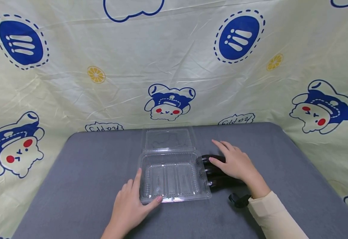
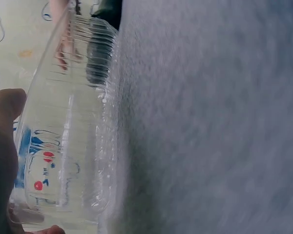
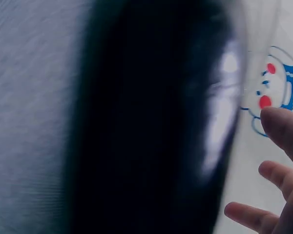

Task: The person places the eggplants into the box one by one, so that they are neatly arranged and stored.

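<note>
Touching the near left corner of the box (image 1: 175,199), the left hand (image 1: 132,203) lies with thumb and fingers well apart and fairly straight, the thumb along the front rim and the forefinger at the left wall; it steadies against the plastic without curling round it. The box, clear and ribbed across its floor, sits upright on the grey table (image 1: 87,182), its lid (image 1: 168,138) folded back on the far side, towards the patterned cloth (image 1: 132,59). Just right of the box, three long, glossy dark pieces (image 1: 214,171) lie side by side on the table, their left ends close against its right wall. Over them is the right hand (image 1: 236,162), fingers and thumb spread and loosely straight, gripping none of them; whether the thumb rests on the farthest piece or hangs just above it, I cannot quite tell. Beside the right cuff (image 1: 262,204) shows a small black object (image 1: 239,200).
</note>
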`<state>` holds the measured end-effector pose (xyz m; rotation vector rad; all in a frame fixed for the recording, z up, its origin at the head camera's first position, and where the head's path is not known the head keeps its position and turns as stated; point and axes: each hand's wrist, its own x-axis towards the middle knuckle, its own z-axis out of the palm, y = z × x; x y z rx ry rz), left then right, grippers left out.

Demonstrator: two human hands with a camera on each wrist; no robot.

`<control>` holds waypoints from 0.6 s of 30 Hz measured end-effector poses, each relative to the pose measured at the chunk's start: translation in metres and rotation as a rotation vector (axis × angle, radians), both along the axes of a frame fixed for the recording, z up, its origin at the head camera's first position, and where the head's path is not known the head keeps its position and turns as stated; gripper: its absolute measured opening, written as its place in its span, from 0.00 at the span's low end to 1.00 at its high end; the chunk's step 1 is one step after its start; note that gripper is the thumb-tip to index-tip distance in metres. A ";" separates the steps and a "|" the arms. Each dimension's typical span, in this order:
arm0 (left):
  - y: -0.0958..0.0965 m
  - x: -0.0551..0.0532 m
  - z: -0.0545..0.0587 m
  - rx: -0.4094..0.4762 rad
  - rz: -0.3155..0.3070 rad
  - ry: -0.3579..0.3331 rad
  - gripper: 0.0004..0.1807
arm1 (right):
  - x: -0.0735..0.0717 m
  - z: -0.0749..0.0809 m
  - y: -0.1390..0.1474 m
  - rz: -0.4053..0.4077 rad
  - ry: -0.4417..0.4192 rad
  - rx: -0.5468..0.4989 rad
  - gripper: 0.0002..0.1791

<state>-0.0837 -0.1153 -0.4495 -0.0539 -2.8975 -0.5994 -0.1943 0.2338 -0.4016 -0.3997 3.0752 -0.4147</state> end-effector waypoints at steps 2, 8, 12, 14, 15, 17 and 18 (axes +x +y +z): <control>0.000 0.000 -0.003 0.038 -0.007 0.020 0.64 | -0.002 -0.006 0.002 0.013 -0.026 -0.009 0.41; -0.001 0.001 -0.009 0.130 -0.019 0.063 0.64 | -0.009 -0.018 0.004 0.042 -0.069 -0.046 0.39; -0.002 0.001 -0.011 0.165 -0.019 0.049 0.63 | -0.015 -0.023 0.004 0.058 -0.102 -0.085 0.38; -0.001 0.001 -0.012 0.182 -0.018 0.038 0.64 | -0.017 -0.026 0.004 0.061 -0.120 -0.100 0.37; -0.001 0.001 -0.012 0.188 -0.018 0.035 0.64 | -0.019 -0.027 0.004 0.060 -0.128 -0.108 0.37; -0.001 0.000 -0.013 0.196 -0.017 0.033 0.65 | -0.021 -0.028 0.005 0.060 -0.139 -0.120 0.37; -0.001 0.000 -0.013 0.198 -0.018 0.035 0.65 | -0.022 -0.028 0.005 0.065 -0.142 -0.125 0.37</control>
